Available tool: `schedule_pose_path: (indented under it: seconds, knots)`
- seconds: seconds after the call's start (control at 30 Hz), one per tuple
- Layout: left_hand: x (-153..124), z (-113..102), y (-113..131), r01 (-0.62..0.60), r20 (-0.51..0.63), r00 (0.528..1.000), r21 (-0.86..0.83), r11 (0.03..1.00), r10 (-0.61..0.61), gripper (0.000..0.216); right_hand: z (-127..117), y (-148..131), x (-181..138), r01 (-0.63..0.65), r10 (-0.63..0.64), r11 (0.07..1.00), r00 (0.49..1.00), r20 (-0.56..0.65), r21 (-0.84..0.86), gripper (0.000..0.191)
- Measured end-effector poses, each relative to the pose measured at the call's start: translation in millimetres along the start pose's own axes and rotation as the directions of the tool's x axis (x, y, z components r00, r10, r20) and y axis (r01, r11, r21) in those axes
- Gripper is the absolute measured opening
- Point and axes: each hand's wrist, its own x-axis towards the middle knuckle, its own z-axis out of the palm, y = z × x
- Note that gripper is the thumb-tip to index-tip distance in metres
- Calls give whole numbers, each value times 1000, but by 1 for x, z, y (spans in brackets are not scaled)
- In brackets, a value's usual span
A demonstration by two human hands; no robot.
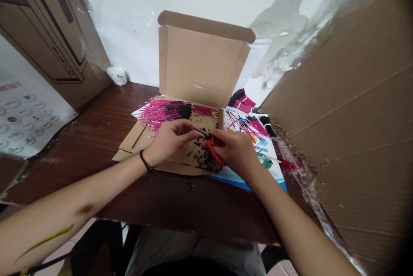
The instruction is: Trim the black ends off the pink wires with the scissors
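Observation:
Over the open cardboard box, my right hand point(230, 144) is closed around a small pair of red-handled pliers point(213, 153). Their metal jaws point left toward my left hand point(177, 138). The thumb and fingertips of my left hand are pinched together at the jaws; what they hold is too small to make out. Beyond my left hand lies a large bundle of pink wires point(155, 110) with black sleeves and pale tips. A smaller group of pink wires point(206, 111) with brass-coloured ends sits beside it. Black scraps point(206, 159) litter the cardboard below the pliers.
The box lid point(203, 63) stands upright at the back. To the right, loose pink and black wires point(251, 126) rest on a printed sheet point(232, 172), with tied bundles point(241, 101) behind. A cardboard wall point(348, 116) bounds the right side of the brown table point(87, 138).

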Motion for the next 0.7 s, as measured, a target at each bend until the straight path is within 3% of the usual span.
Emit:
schedule_pose_path:
  seconds: [0.13, 0.27, 0.4, 0.53, 0.6, 0.7]
  knots:
    - [1, -1, 2, -15, -17, 1000, 22, 1000, 16, 25, 2, 1, 1, -97, 97, 995, 995, -17, -19, 31]
    - [3, -4, 4, -80, -78, 993, 36, 996, 83, 23, 1, -4, 3, -183, 201, 956, 978, -55, 231, 29]
    - [0, -2, 6, -54, -39, 998, -72, 996, 51, 26, 3, -17, 2, -181, 210, 832, 978, 5, 524, 33]
    - [-3, -1, 9, -53, 36, 998, 4, 999, 53, 26, 8, -26, 0, -215, 231, 693, 970, 71, 688, 34]
    - [-2, -3, 11, -60, 9, 998, 81, 995, 59, 24, 7, -24, 0, -220, 225, 688, 971, 85, 691, 32]
    - [4, -11, 11, -60, -90, 993, 141, 988, 73, 23, -2, -12, 4, -206, 188, 763, 978, 94, 613, 26]
